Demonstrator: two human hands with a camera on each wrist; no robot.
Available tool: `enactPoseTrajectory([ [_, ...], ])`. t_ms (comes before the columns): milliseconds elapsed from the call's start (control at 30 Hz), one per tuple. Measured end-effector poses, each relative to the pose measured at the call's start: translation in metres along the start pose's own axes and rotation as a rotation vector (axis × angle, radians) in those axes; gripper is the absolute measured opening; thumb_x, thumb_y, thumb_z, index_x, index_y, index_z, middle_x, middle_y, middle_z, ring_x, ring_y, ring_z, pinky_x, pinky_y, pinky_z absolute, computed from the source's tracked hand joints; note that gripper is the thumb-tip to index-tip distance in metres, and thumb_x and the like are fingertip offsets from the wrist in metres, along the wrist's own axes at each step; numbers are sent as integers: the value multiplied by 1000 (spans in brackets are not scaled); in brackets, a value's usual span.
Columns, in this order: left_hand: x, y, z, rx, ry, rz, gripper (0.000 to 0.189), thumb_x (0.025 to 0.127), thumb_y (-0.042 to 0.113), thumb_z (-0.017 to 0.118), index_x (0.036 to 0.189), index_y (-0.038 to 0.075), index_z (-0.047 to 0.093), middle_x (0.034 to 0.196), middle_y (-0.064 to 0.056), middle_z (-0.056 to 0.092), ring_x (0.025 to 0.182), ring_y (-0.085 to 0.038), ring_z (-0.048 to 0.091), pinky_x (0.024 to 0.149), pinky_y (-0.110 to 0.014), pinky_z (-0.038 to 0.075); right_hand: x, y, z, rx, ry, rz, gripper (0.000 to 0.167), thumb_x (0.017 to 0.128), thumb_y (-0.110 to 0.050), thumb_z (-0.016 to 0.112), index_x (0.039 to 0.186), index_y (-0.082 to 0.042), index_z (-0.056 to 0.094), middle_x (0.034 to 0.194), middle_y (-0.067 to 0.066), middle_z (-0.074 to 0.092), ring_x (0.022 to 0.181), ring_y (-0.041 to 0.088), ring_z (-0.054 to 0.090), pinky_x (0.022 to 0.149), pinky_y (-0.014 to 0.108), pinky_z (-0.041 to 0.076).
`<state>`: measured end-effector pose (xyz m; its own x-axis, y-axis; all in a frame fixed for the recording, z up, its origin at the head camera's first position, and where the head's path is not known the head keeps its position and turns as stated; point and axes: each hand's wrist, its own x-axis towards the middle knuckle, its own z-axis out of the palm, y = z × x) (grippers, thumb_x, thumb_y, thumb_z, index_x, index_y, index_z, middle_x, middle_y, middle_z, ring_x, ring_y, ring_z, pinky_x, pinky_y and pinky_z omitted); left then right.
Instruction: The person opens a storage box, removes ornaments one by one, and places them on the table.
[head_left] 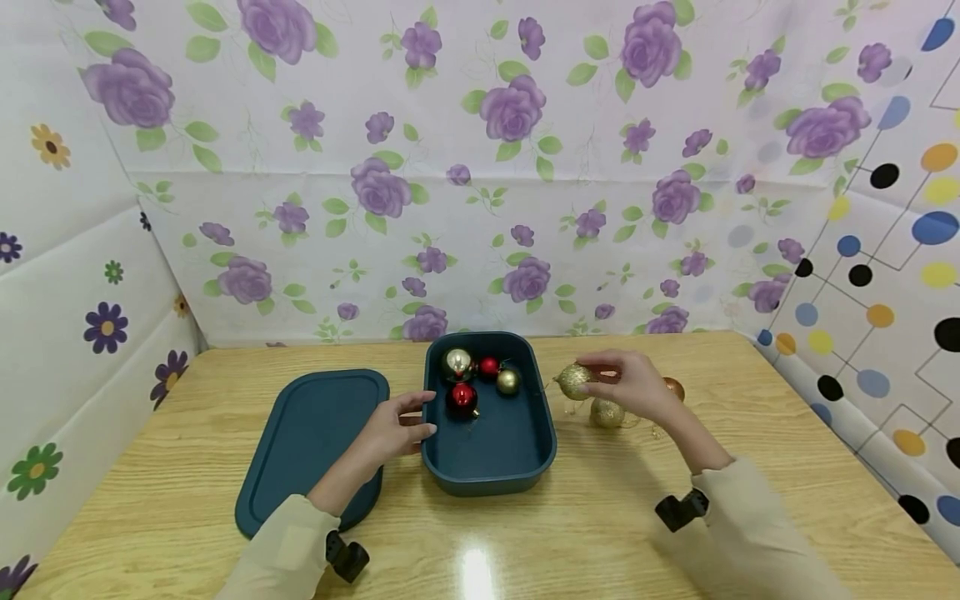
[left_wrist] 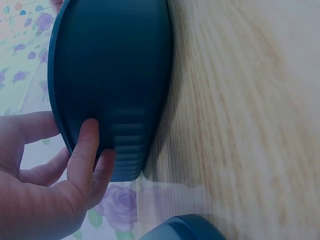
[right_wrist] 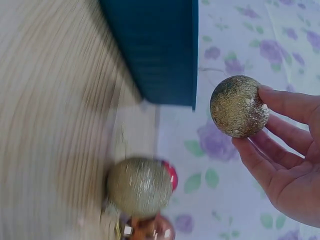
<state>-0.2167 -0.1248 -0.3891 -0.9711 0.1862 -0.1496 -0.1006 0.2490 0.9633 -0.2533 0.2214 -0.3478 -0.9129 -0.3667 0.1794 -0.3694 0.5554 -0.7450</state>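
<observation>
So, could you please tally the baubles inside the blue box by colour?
Red: 2 (nearer red bauble, farther red bauble)
Gold or pale gold: 2 (pale shiny bauble, plain gold bauble)
Total in the blue box: 4

Wooden table (head_left: 592,521) bears blue box (head_left: 487,485), lid (head_left: 318,437), baubles (head_left: 607,414).

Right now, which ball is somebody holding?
The glittery gold ball pinched in the right hand. No other ball is held: its glittery lookalike rests on the table, and the left hand touches only the blue box.
</observation>
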Motion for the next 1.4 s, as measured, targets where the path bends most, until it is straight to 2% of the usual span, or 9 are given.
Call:
enactPoseTrajectory([
  [400, 0, 0, 0, 3, 3, -5, 51, 86, 1, 59, 135, 7, 45, 136, -24, 38, 110, -31, 49, 73, -36, 53, -36, 40, -36, -62, 75, 93, 47, 83, -20, 68, 121, 5, 56, 118, 24, 57, 104, 37, 56, 75, 29, 52],
  [700, 0, 1, 0, 9, 5, -8, 51, 86, 1, 59, 135, 6, 45, 135, -23, 38, 111, -32, 49, 73, -37, 53, -60, 70, -45, -133, 93, 129, 47, 84, -19, 67, 120, 7, 56, 119, 27, 55, 105, 40, 55, 74, 32, 53],
  [900, -1, 1, 1, 19, 10, -7, 50, 86, 1, 59, 134, 7, 45, 135, -23, 39, 111, -32, 49, 73, -37, 53, -67, 85, -44, -173, 87, 161, 47, 81, -20, 69, 116, 8, 58, 113, 29, 57, 101, 41, 56, 74, 35, 53],
  [1067, -1, 1, 1, 20, 11, -3, 50, 86, 1, 59, 134, 7, 45, 135, -23, 39, 111, -32, 49, 73, -37, 53, -69, 94, -42, -179, 83, 150, 44, 80, -16, 70, 114, 9, 59, 109, 28, 59, 97, 40, 59, 73, 36, 53],
  [1400, -1, 1, 1, 4, 10, 0, 50, 86, 0, 59, 134, 6, 45, 135, -23, 39, 108, -30, 51, 72, -36, 53, -70, 97, -42, -185, 76, 172, 43, 81, -16, 69, 115, 8, 59, 107, 28, 60, 95, 40, 59, 67, 31, 53],
])
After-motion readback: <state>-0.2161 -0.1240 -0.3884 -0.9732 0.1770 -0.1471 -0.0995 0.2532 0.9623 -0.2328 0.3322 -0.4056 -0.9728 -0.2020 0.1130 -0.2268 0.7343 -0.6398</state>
